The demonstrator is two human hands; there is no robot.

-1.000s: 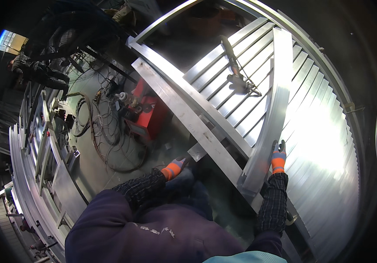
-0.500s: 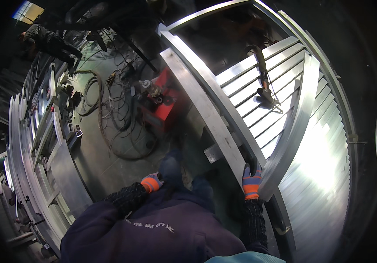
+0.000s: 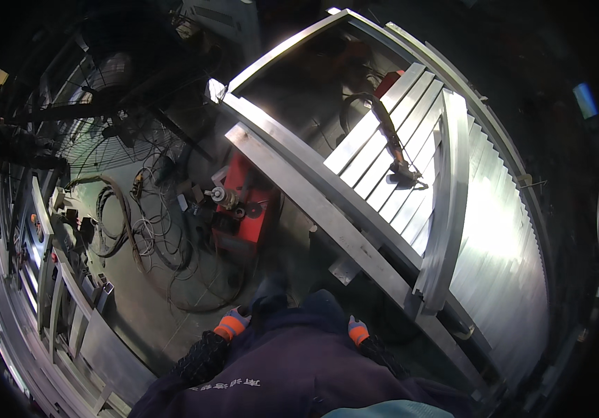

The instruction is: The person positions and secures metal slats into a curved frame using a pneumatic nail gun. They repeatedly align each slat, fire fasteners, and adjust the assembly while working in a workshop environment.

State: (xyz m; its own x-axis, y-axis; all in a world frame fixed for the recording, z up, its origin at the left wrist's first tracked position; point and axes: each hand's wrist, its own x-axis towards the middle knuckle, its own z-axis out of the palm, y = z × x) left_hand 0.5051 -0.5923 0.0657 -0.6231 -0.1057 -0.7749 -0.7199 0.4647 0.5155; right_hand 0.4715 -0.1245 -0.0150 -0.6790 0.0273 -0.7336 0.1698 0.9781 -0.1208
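While holding the left grip [image 3: 233,324] low by the left leg, held the right grip [image 3: 358,330] low by the right leg, nearer to the beam [image 3: 313,203] but apart from it. Showed orange and grey gloves on both. Could not tell either grip's closure or contents, with the palms turned out of sight.

Saw the beam lying straight ahead and to the right, its long axis slanting from far left to near right, its far end pointing away and leftward, its near part running past the right side of the body. Made out a small tab [image 3: 343,269] jutting leftward from beneath it, and a frame [image 3: 313,173] just beside it on the right, at nearly the same slant.

Saw a curved rail [image 3: 457,188] over the slats [image 3: 414,216], pointing away at the top and bowing rightward, its near end beside the beam. Could not tell touching from apart there. Saw a torch [image 3: 401,169] on the slats, head toward the rail. Noted a red box [image 3: 235,242] and a hose [image 3: 127,219] on the floor, left of the beam.
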